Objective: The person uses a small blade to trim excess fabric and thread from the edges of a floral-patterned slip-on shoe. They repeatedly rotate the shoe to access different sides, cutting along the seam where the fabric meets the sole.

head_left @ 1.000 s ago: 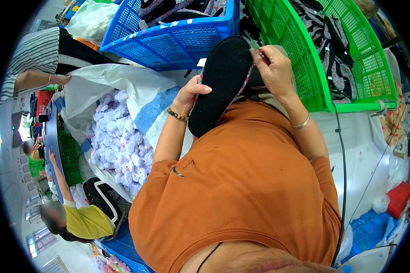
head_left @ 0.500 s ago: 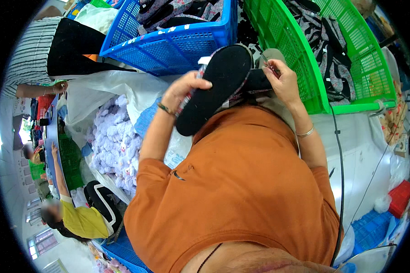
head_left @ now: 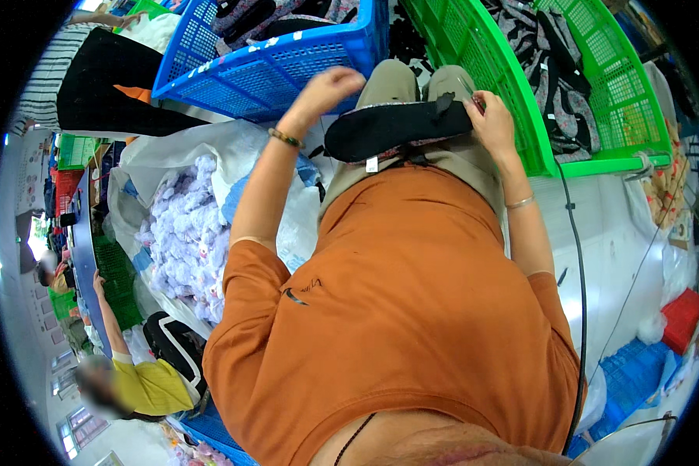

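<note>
Green crate (head_left: 485, 74): landmark, heaped with slippers (head_left: 551, 93).
Blue crate (head_left: 287, 66): left of the green crate, similarly loaded; which load is finished I cannot tell.
Black-soled slipper (head_left: 388, 128): left of the green crate, across the lap, apparently mid-work.
Left hand (head_left: 322, 93): farther left, half-curled, seemingly empty, off the sole.
Right hand (head_left: 493, 124): beside the green crate, pinching a small tool (head_left: 476, 101) at the sole's right end.

We've got matt, felty-looking black cloth on this slipper-shaped piece (head_left: 384, 132), shiny hard plastic for the blue crate (head_left: 279, 71) and green crate (head_left: 610, 165), super fluffy lilac plush (head_left: 185, 241), plus our smooth, glossy metal bangle (head_left: 521, 203) and matt cloth T-shirt (head_left: 412, 303).
</note>
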The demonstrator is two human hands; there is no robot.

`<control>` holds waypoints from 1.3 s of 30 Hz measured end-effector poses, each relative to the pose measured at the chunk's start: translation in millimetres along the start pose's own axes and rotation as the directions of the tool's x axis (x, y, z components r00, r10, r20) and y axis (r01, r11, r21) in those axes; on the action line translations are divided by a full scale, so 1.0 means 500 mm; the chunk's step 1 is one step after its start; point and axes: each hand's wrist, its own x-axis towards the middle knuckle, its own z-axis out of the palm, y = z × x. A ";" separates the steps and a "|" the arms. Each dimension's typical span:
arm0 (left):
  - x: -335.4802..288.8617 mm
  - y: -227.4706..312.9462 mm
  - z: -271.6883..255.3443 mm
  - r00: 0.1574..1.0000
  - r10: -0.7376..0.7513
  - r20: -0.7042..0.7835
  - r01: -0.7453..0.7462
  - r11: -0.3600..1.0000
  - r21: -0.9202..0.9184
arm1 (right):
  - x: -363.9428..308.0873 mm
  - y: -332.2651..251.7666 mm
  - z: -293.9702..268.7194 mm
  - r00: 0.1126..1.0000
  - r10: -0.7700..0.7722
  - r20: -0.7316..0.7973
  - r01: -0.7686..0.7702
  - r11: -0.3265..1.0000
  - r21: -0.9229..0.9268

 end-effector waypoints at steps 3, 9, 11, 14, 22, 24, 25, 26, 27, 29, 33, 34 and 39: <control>-0.041 -0.067 0.061 0.990 0.039 0.136 -0.074 0.962 0.264 | 0.006 0.036 0.018 0.971 0.122 0.205 -0.156 0.975 0.158; -0.108 -0.059 0.054 0.993 -0.005 0.120 -0.016 0.985 0.174 | -0.011 -0.024 -0.006 0.869 0.042 0.493 -0.363 0.731 0.577; -0.131 -0.048 0.036 0.969 0.000 0.248 -0.021 0.996 0.084 | -0.013 -0.040 -0.001 0.864 -0.029 0.503 -0.347 0.690 0.636; -0.149 -0.010 0.018 0.868 0.027 0.495 -0.122 0.979 0.161 | -0.006 -0.105 -0.019 0.882 -0.143 0.449 -0.274 0.619 0.736; -0.162 0.012 0.050 0.961 0.041 0.275 -0.019 0.996 -0.082 | 0.001 -0.212 -0.044 0.895 -0.427 0.128 0.329 0.826 0.458; -0.169 0.038 0.047 0.973 0.057 0.222 -0.052 0.998 -0.030 | -0.008 -0.214 -0.032 0.908 -0.403 0.111 0.290 0.799 0.527; -0.173 0.047 0.039 0.980 0.031 0.194 -0.017 0.997 -0.071 | -0.010 -0.218 -0.036 0.919 -0.370 0.138 0.216 0.764 0.608; -0.177 0.050 0.031 0.986 0.003 0.167 0.016 0.993 -0.114 | -0.009 -0.220 -0.038 0.926 -0.338 0.169 0.139 0.719 0.681; -0.170 0.020 0.030 0.992 0.000 0.126 0.033 0.965 -0.259 | -0.010 -0.210 -0.028 0.952 -0.253 0.170 0.027 0.627 0.779; -0.178 0.022 0.016 0.999 -0.019 0.046 0.036 0.910 -0.412 | -0.004 -0.187 -0.026 0.989 -0.115 0.091 0.002 0.633 0.774; -0.206 0.013 0.000 0.998 -0.012 -0.056 -0.015 0.890 -0.455 | 0.004 -0.134 -0.010 0.996 0.002 -0.091 0.049 0.834 0.549; -0.212 0.017 0.000 0.998 0.018 -0.054 -0.039 0.914 -0.404 | 0.002 -0.132 -0.007 0.989 0.011 -0.145 0.065 0.858 0.510; -0.232 0.038 0.012 0.952 0.278 -0.129 -0.272 0.960 0.060 | -0.001 -0.207 -0.049 0.876 0.083 0.475 -0.478 0.278 0.833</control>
